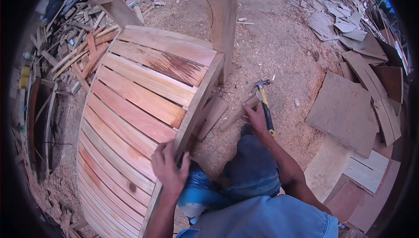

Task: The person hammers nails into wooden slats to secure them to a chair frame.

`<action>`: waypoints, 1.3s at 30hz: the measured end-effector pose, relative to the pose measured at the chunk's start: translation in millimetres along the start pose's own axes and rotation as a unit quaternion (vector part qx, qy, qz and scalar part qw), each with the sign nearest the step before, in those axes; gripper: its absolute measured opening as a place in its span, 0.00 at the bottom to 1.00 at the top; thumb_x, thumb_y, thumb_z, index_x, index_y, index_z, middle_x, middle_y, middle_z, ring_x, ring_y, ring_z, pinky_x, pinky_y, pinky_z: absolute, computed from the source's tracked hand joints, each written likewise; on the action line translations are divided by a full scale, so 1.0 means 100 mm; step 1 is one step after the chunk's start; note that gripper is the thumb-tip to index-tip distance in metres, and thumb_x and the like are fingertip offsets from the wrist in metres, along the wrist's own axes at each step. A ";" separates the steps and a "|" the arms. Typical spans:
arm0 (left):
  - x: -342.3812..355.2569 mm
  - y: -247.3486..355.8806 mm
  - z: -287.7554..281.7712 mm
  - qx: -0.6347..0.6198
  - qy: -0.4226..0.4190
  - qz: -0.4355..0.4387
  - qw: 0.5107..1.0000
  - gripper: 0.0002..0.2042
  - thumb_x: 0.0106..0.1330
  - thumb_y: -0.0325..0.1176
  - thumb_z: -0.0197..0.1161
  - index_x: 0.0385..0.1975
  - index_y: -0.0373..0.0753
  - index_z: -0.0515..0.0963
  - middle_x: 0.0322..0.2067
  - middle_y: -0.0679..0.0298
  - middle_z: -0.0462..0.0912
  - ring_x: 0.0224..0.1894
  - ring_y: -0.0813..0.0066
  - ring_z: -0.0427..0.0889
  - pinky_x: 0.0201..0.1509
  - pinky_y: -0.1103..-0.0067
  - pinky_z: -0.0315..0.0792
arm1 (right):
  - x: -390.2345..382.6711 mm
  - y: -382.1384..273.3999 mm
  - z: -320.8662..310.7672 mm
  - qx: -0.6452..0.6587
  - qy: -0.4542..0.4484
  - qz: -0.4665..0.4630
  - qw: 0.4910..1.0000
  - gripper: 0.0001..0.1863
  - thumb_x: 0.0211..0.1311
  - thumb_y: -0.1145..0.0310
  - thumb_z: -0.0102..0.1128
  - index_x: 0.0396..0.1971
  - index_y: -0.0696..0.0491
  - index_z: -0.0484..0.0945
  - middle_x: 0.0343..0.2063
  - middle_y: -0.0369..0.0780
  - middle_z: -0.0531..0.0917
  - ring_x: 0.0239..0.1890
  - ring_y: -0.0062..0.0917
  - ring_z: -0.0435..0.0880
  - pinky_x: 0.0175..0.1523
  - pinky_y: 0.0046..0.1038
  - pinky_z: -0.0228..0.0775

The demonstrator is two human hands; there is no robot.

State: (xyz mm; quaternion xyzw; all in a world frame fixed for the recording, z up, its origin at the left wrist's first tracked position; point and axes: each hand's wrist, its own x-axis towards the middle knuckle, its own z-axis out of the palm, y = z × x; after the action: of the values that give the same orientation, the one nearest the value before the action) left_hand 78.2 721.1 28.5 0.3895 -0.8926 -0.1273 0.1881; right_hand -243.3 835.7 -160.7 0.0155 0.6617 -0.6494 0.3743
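Nearby: hammer, boards | right grip pinching wood strip | left grip spread over bench rail

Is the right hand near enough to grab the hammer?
Probably yes: the hammer seems close to the right hand and mostly uncovered, though that hand holds a wood strip.

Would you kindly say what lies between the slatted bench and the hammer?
In the head view: loose wood pieces, and a wood strip held in the right hand.
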 end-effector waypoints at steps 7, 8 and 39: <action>-0.55 -0.45 -0.09 0.164 0.027 -0.165 0.972 0.53 0.51 0.58 0.84 0.76 0.39 0.70 0.67 0.43 0.70 0.65 0.41 0.71 0.68 0.53 0.69 | -0.11 0.21 0.50 -0.014 -0.037 -0.071 0.997 0.25 0.73 0.57 0.73 0.58 0.60 0.80 0.49 0.43 0.87 0.48 0.28 0.89 0.48 0.32 0.87; -0.56 -0.46 -0.06 0.159 0.028 -0.169 0.972 0.53 0.51 0.58 0.84 0.76 0.39 0.70 0.67 0.43 0.70 0.65 0.41 0.71 0.68 0.53 0.69 | -0.12 0.18 0.51 -0.001 -0.038 -0.071 0.997 0.24 0.73 0.58 0.74 0.56 0.60 0.80 0.48 0.43 0.87 0.48 0.28 0.89 0.49 0.32 0.87; -0.30 -0.64 -0.44 0.242 0.063 -0.122 0.961 0.53 0.41 0.70 0.82 0.65 0.37 0.83 0.62 0.50 0.87 0.47 0.50 0.79 0.57 0.61 0.73 | 0.47 -0.31 0.98 -0.426 -0.268 -0.234 0.832 0.35 0.71 0.55 0.68 0.68 0.56 0.65 0.53 0.60 0.84 0.58 0.59 0.84 0.63 0.53 0.74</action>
State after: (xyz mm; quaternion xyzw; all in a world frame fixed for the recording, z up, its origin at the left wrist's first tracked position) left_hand 157.4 696.7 36.5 0.5361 -0.8290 0.0952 0.1275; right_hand -246.0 723.8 -146.3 -0.4753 0.7301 -0.3505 0.3436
